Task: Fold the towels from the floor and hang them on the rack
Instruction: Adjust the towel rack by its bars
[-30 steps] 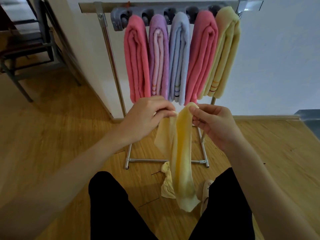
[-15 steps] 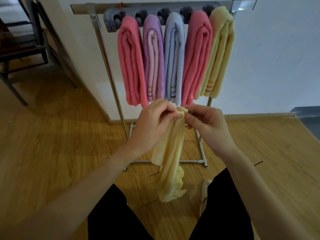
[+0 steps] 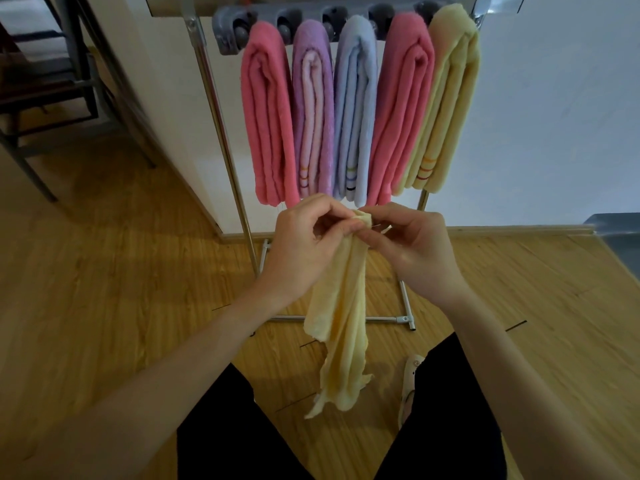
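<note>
Dim, soft indoor light; wide-angle bending at edges, forearms slightly blurred.

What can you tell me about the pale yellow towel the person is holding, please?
The pale yellow towel is soft, terry-looking cloth, bunched lengthwise into a narrow, wrinkled strip rather than neatly folded. It hangs upright in front of the rack, its ragged lower end dangling between the person's knees, apparently off the floor. The left hand and right hand both pinch its top edge, close together.

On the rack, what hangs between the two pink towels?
In the head view, two folded towels hang between the left pink towel and the right pink towel: a purple towel and, to its right, a light blue towel.
</note>
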`<state>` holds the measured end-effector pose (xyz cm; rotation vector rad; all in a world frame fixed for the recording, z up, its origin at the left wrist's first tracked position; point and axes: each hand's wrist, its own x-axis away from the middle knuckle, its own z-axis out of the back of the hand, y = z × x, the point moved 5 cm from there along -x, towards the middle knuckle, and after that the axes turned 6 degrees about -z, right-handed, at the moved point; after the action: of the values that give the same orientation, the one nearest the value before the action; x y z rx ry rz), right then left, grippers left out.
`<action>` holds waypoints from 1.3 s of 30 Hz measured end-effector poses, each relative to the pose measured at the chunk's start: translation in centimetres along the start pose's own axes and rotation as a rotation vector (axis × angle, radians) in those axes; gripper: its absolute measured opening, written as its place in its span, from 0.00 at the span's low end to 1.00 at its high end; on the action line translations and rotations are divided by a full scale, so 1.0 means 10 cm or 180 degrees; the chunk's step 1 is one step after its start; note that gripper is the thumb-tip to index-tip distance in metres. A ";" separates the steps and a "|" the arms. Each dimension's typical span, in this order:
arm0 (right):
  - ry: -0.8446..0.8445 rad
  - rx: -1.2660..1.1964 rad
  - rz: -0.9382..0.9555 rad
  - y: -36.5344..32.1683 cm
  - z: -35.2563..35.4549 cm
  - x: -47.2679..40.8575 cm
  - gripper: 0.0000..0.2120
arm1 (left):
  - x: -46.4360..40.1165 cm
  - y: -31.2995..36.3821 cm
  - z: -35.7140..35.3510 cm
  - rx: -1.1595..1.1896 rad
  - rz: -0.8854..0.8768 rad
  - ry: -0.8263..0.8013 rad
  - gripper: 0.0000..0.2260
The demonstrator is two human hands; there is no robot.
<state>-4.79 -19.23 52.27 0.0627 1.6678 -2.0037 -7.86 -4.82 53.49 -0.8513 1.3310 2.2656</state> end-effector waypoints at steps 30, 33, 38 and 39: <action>0.1039 0.0133 -0.0200 -0.01 0.58 -0.17 0.09 | -0.28 -0.11 0.76 -0.1538 -0.1167 -0.0435 0.11; 0.1026 0.0095 -0.0235 -0.02 0.60 -0.22 0.08 | -0.32 -0.02 0.79 -0.1226 -0.1152 -0.0237 0.10; 0.1007 0.0179 -0.0301 0.02 0.58 -0.26 0.08 | -0.33 0.02 0.81 -0.0992 -0.0882 -0.0413 0.08; 0.1004 0.0191 -0.0313 0.03 0.58 -0.27 0.08 | -0.33 0.02 0.82 -0.0949 -0.0791 -0.0455 0.07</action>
<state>-0.64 -23.61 54.31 0.3402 1.8304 -2.2080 -8.04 2.21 58.87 -0.8757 0.7889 2.3053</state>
